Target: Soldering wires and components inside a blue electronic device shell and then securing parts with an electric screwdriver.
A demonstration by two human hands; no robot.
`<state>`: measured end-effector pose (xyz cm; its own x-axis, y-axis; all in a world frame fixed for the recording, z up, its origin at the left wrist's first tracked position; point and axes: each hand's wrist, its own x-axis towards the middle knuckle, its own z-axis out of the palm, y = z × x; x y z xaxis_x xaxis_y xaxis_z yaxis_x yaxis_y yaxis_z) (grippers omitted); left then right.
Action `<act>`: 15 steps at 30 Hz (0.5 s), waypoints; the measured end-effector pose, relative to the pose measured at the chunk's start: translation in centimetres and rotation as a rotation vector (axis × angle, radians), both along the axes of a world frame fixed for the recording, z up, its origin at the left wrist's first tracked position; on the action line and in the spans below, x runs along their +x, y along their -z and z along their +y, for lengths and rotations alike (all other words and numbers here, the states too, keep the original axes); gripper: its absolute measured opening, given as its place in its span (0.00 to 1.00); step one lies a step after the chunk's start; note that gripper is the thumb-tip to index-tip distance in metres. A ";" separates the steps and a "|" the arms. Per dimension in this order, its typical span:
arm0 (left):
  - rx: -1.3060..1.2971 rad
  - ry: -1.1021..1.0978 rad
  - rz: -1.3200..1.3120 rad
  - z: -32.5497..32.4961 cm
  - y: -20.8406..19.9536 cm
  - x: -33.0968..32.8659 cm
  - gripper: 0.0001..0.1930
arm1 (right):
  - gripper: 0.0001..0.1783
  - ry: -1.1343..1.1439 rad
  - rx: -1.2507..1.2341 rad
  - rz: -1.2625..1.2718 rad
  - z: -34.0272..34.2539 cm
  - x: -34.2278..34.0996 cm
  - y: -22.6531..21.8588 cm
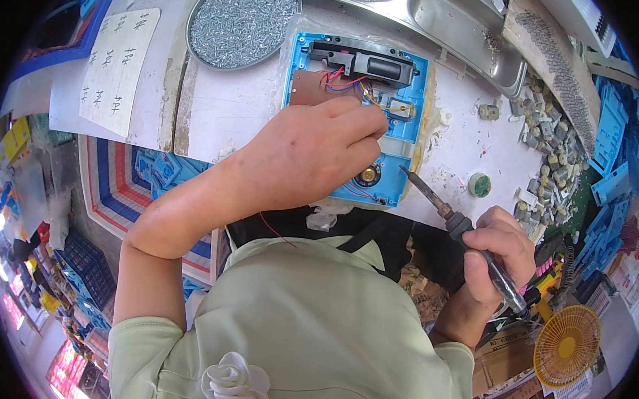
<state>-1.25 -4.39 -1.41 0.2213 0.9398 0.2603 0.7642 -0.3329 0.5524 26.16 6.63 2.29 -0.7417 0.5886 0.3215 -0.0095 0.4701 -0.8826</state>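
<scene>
A blue plastic housing (392, 167) lies open on the white worktop in front of me. Inside it are a black plastic module (375, 66), red, blue and yellow wires (343, 84), a small pale rectangular part (401, 109) and a round speaker-like part (368, 175). My left hand (315, 149) rests over the housing's middle, fingers curled and pressed together near the wires; what they pinch is hidden. My right hand (501, 256) grips a soldering iron (469, 235) by its dark handle. The iron's tip points up and left, close to the housing's right edge.
A round tray of screws (242, 22) stands at the far left, with metal trays (451, 22) behind the housing. To the right lie a small round container of green stuff (479, 184), many small grey parts (553, 161), stacked blue plastic pieces (612, 128) and a yellow fan (566, 347).
</scene>
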 end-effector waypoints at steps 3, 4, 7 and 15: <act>-0.017 0.006 -0.010 0.0 0.0 -0.1 0.11 | 0.12 -0.003 0.000 -0.001 0.0 0.0 0.0; -0.027 0.011 -0.022 0.0 -0.1 -0.2 0.11 | 0.12 -0.010 -0.001 0.001 0.1 0.0 0.0; -0.017 0.018 -0.105 0.0 0.0 -0.4 0.12 | 0.12 -0.022 0.003 0.002 0.2 0.1 0.1; -0.025 0.052 -0.116 0.3 0.2 -0.7 0.12 | 0.12 -0.008 0.007 0.009 0.4 0.2 0.3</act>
<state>-2.00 -4.13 -1.62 0.2401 0.9343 0.2634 0.6768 -0.3557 0.6445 26.37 7.00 2.02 -0.7434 0.5806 0.3319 -0.0210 0.4758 -0.8793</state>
